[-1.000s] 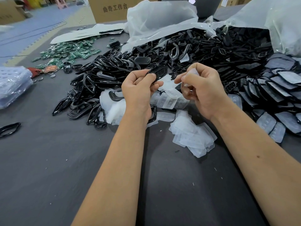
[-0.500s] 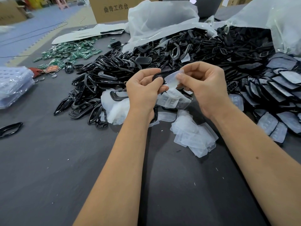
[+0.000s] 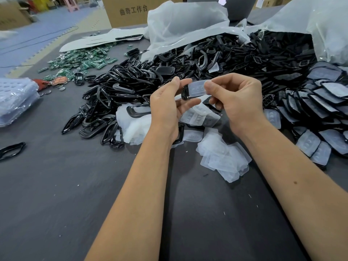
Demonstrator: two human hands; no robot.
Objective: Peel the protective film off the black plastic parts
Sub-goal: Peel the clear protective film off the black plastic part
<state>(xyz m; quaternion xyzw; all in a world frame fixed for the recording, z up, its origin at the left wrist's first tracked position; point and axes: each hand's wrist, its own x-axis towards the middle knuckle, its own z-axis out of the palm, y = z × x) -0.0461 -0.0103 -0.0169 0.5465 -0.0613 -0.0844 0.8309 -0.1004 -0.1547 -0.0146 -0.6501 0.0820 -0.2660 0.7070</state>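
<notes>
My left hand (image 3: 167, 108) pinches a small black plastic part (image 3: 185, 93) between thumb and fingers above the table. My right hand (image 3: 239, 98) grips a translucent strip of protective film (image 3: 197, 88) that stretches from that part to my thumb and forefinger. The film is partly lifted off the part. Behind my hands lies a big heap of black plastic parts (image 3: 207, 59). Parts still covered in film (image 3: 323, 95) are stacked at the right. Peeled films (image 3: 224, 159) lie in a loose pile under my right wrist.
Green circuit boards (image 3: 81, 61) are scattered at the far left. A clear bag (image 3: 15, 98) lies at the left edge, a lone black frame (image 3: 11, 149) below it. White plastic bags (image 3: 184, 25) and a cardboard box (image 3: 131, 10) stand behind the heap on the dark table (image 3: 56, 194).
My hands first came together at the part. Then my right hand pulled the film out to the right, stretching it flat, while my left hand kept hold of the black part.
</notes>
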